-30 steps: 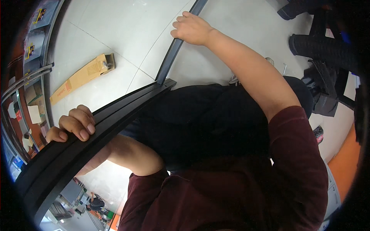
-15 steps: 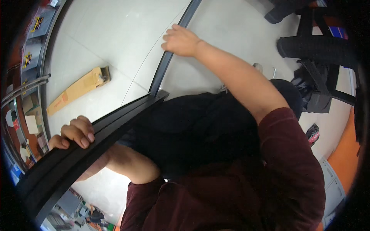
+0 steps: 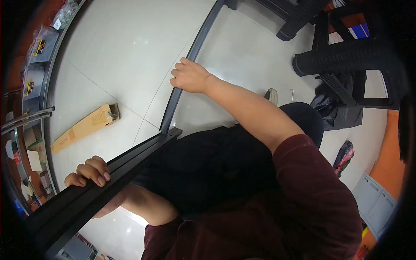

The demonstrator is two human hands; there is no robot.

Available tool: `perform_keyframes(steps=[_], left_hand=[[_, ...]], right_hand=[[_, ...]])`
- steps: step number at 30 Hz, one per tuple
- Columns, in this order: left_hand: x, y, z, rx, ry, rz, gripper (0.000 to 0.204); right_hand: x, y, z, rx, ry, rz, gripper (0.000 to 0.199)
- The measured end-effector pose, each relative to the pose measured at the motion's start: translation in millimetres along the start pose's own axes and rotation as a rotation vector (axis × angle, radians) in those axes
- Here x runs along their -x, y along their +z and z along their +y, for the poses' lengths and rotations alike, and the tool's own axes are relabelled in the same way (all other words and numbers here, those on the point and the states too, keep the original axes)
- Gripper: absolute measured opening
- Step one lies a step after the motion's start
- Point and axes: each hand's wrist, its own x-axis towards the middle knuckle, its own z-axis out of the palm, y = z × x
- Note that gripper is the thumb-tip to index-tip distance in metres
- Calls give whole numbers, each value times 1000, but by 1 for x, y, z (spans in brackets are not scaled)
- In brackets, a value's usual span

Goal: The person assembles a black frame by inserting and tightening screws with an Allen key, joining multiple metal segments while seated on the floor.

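Observation:
My left hand grips a thick black grooved metal profile, fingers over its top and palm beneath. The profile slants from the lower left up to the middle of the picture, over my lap. At its far end a thinner dark grey metal bar meets it at an angle and runs away toward the top. Around this bar my right hand is closed, a short way beyond the joint. Whether the two pieces are fastened together I cannot tell.
A long, tapered cardboard box lies on the tiled floor to the left. Shelves with grey bins line the left side. Black plastic stools stand at the upper right, with a black bag by them. Grey lockers are at the lower right.
Both pieces and my right hand appear lower in the picture, as do the floor things, so the view has shifted. Both hands keep their grips.

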Motion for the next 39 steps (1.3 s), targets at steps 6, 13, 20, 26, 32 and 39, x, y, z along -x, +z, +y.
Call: perform_keyframes(steps=[6,13,20,26,32,39], left_hand=[[0,1,1,10,5,17,45],[-1,0,0,-7,30,-8,45],[1,-1,0,6,21,-11,44],[3,0,1,12,19,-8,45],[-3,9,-4,-22,49,-56,38],[-8,-8,-12,51,31,91,34]], right_hand=[[-4,1,0,-36,11,65,12],[-2,1,2,-25,13,77,12],[-3,-2,2,-4,5,60,11],[-3,-3,-1,-18,9,62,11],[-15,-32,2,-140,87,-357,11],[14,-88,8,-505,291,-714,20]])
